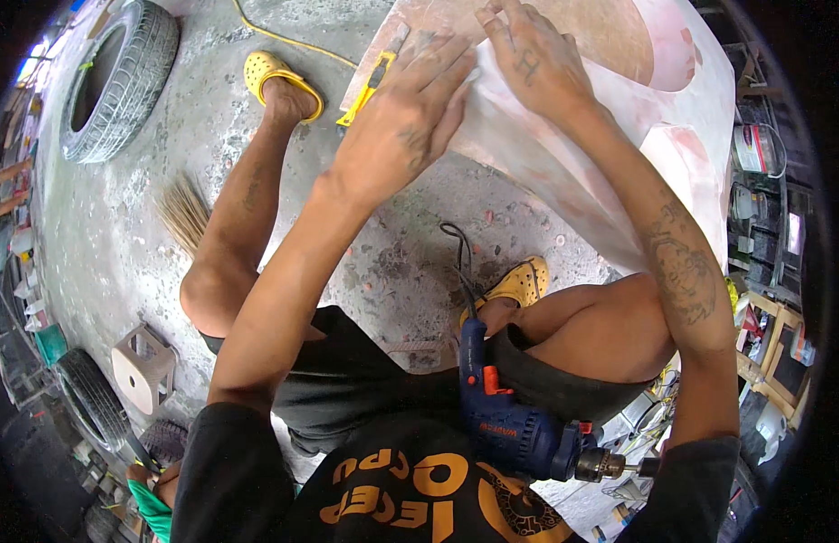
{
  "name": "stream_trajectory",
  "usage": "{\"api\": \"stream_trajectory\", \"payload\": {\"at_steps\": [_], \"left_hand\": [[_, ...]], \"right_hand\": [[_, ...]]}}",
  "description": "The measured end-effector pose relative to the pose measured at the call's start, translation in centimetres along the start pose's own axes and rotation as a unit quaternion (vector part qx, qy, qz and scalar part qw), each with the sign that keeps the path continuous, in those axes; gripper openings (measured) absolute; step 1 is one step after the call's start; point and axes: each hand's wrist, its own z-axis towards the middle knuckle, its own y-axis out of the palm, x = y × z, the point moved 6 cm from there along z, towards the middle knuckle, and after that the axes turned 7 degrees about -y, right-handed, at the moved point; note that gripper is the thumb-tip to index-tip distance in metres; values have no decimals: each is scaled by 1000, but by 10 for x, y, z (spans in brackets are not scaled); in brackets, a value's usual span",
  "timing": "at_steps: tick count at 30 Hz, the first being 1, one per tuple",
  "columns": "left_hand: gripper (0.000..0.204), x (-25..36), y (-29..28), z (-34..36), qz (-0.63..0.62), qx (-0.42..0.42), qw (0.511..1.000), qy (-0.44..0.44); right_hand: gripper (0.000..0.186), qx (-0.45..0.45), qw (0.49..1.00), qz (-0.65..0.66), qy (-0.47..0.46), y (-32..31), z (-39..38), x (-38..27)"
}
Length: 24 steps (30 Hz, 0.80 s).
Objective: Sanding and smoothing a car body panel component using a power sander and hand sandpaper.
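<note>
A large curved panel (709,54), white with pinkish-tan patches, lies before me at the top right. My left hand (410,118) rests over its left part, fingers stretched out and lying close together. A small whitish bit shows by its fingertips, too small to name. Just left of those fingers, a yellow utility knife (370,86) lies along the panel's edge. To the right, my right hand (537,63) reaches onto the panel with fingers extended and slightly apart; their tips are partly hidden. A blue power drill (519,434) with a metal chuck lies across my lap.
On the concrete floor stand a tire (121,81) at the far left, a second tire (92,398) and a beige stool (143,369). Broom bristles (181,213) show beside my left leg. A yellow cord (288,38) runs toward the panel. Paint cans (753,149) line the right side.
</note>
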Motion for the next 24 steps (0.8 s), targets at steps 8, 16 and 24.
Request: {"api": "stream_trajectory", "payload": {"at_steps": [8,16,24], "left_hand": [[39,-7,-35,-30,-20,30,999,-40],[46,0,1,-6,-33,8,999,20],[46,-4,-10,-7,2,-4,1000,27]], "right_hand": [[24,-59,997,-6,45,-3,0,6],[24,-68,997,18,35,-6,4,-4],[24,-81,996,15,25,-4,5,-6]]}}
